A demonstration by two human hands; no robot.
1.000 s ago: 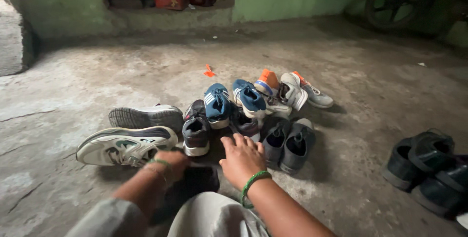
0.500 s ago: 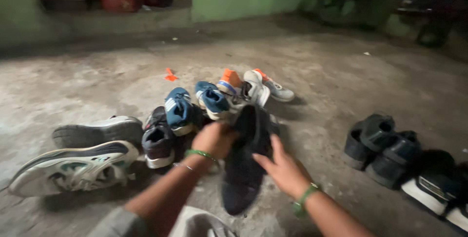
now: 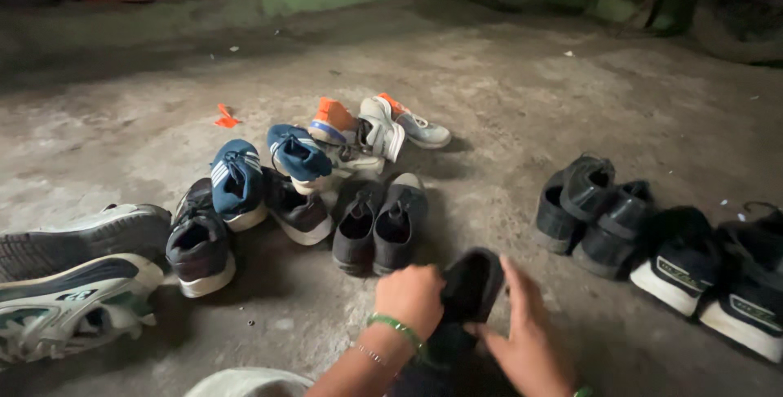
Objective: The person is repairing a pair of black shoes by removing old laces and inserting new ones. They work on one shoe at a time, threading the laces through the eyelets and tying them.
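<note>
A: What do we have in our hands?

B: 1 dark shoe (image 3: pixel 469 287), held low over the concrete floor (image 3: pixel 506 103). Our left hand (image 3: pixel 410 297) is closed around its near side; our right hand (image 3: pixel 526 336) lies open against its other side, fingers spread.

A: And around it?

B: A pair of grey shoes (image 3: pixel 379 221) just ahead, blue sneakers (image 3: pixel 265 168) beyond, black shoes (image 3: pixel 595 205) to the right.

Dim, flat light; far wall murky; soft shadows beside shoes (image 3: pixel 379 226) (near edge darkest).
</note>
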